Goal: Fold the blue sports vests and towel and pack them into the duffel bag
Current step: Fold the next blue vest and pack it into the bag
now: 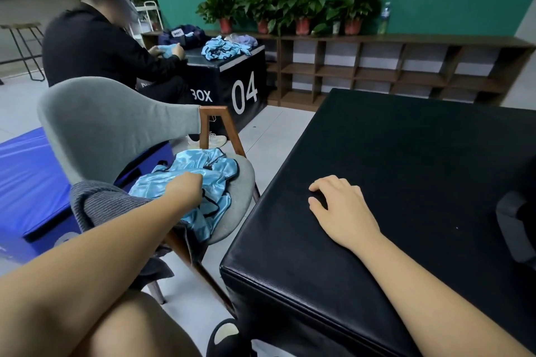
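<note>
L grip (185,186) fist-curled into shiny, crumpled blue vests (203,171), heaped on grey padded chair seat (243,185). R grip (339,206) relaxed, holds nothing, resting on matte black leatherette counter (406,153). Ribbed grey towel (95,200) drapes chair edge.

- The tabletop (406,168) fills the right foreground; the right hand (339,206) rests flat on it, near its left edge.
- Just left of the tabletop stands a chair (116,124).
- On the chair seat lies a heap of sports vests (203,171), and the left hand (185,185) grips into it.
- A towel (95,200) hangs over the chair's near edge, farther from the tabletop than the heap.
- Beyond the chair, well left of the tabletop, a mat (29,182) lies on the floor.
- Behind the tabletop and to its left stands a box (232,78) with a second heap (223,48) on top and a duffel bag (182,35) behind that; a second person (95,46) sits at its left.
- Behind the tabletop a shelf (377,66) runs along the wall, with potted plants (290,6) on it.
</note>
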Available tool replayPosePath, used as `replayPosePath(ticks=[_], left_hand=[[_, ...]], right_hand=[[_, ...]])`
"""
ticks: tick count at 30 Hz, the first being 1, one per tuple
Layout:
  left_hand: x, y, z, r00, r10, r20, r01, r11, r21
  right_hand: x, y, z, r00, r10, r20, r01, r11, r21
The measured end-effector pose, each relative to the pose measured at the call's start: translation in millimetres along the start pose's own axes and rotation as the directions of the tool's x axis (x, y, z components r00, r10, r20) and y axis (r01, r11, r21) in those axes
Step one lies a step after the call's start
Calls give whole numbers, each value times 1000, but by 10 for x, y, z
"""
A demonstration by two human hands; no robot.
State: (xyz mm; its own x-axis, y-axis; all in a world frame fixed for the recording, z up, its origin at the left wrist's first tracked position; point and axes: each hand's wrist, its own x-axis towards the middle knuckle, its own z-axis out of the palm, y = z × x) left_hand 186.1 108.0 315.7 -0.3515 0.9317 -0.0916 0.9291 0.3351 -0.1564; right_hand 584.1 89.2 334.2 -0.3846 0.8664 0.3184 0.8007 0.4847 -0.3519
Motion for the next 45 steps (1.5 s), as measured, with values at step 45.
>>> replayPosePath(ticks=[45], left_hand=[[-2613, 83, -4548, 700, -127, -703, -623, 374, -688]], right_hand=[[-893, -1292, -1950, 998, 59, -2, -52, 893, 448]])
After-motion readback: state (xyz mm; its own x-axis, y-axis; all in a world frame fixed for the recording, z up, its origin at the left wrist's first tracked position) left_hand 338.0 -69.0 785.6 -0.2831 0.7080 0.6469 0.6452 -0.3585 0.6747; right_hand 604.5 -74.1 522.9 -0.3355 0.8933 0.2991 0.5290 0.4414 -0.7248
